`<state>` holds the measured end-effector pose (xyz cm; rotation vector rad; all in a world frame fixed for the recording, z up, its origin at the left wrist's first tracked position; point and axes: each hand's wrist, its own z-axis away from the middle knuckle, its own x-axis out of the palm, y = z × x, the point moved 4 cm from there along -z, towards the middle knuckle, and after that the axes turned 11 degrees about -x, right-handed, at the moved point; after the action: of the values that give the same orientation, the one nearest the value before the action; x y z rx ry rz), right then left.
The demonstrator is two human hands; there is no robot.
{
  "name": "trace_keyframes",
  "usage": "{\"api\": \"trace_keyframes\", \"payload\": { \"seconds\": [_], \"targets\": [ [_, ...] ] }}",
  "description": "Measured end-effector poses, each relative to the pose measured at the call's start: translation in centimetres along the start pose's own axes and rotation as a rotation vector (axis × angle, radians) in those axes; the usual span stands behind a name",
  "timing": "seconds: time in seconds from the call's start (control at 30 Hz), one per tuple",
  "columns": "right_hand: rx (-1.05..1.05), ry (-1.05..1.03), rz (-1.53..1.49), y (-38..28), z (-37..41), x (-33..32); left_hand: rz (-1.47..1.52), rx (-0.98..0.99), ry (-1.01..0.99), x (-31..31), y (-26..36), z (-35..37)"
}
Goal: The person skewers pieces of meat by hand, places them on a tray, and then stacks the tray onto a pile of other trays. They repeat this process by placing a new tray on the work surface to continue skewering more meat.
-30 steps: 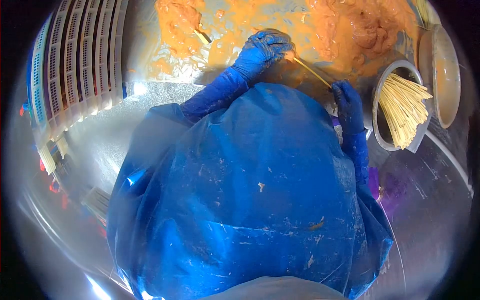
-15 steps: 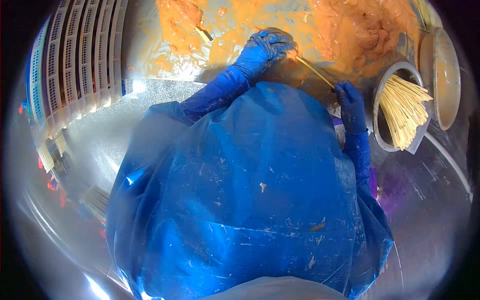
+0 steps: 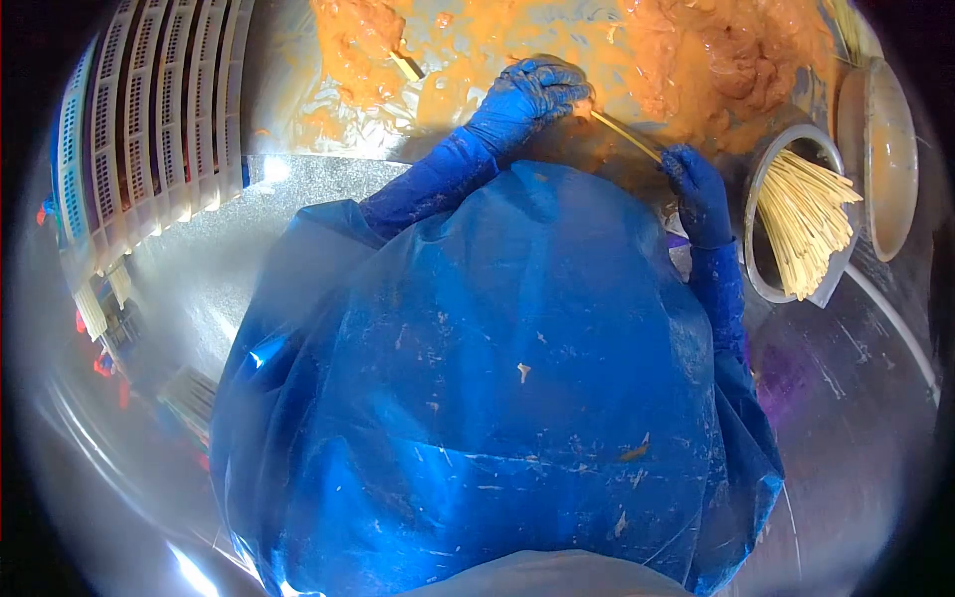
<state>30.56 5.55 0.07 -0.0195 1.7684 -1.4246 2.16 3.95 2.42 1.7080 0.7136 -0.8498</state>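
Note:
My left hand (image 3: pixel 527 95), in a blue glove, is curled around a piece of orange marinated meat at the edge of a large steel tray (image 3: pixel 298 119) full of orange meat (image 3: pixel 716 50). My right hand (image 3: pixel 696 194), also in a blue glove, grips the near end of a thin wooden skewer (image 3: pixel 625 134). The skewer's far tip meets the meat in my left fingers. A blue plastic apron (image 3: pixel 497 378) covers most of the lower view.
A round steel container (image 3: pixel 761 229) holding several bare skewers (image 3: pixel 801 224) stands just right of my right hand. A round bowl (image 3: pixel 885 149) sits at the far right. White slotted crates (image 3: pixel 149 119) are stacked at the left. One skewer end (image 3: pixel 405 66) lies in the meat.
My right hand has moved slightly up and toward my left hand, so less of the skewer shows between them. My left hand has barely shifted.

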Motion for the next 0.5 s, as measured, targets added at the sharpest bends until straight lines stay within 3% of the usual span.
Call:
{"api": "trace_keyframes", "payload": {
  "seconds": [0.1, 0.2, 0.27, 0.37, 0.5],
  "targets": [
    [-0.026, 0.112, -0.133, -0.6, -0.8, 0.3, 0.002, 0.007, 0.005, -0.2, 0.1, 0.0],
    [0.003, 0.065, -0.138, -1.7, -1.5, 0.1, 0.006, -0.028, -0.014, -1.0, 0.5, -0.2],
    [0.051, 0.054, -0.227, 0.2, -1.1, 0.7, -0.004, -0.123, 0.206, -4.5, 1.6, -0.8],
    [0.098, 0.052, -0.298, -0.1, -0.9, 0.7, -0.045, -0.244, 0.147, -4.1, 0.6, 1.2],
    [0.072, 0.140, -0.241, 0.3, -1.0, 1.2, -0.064, -0.242, 0.137, -3.4, 0.3, 1.2]
  ]
}}
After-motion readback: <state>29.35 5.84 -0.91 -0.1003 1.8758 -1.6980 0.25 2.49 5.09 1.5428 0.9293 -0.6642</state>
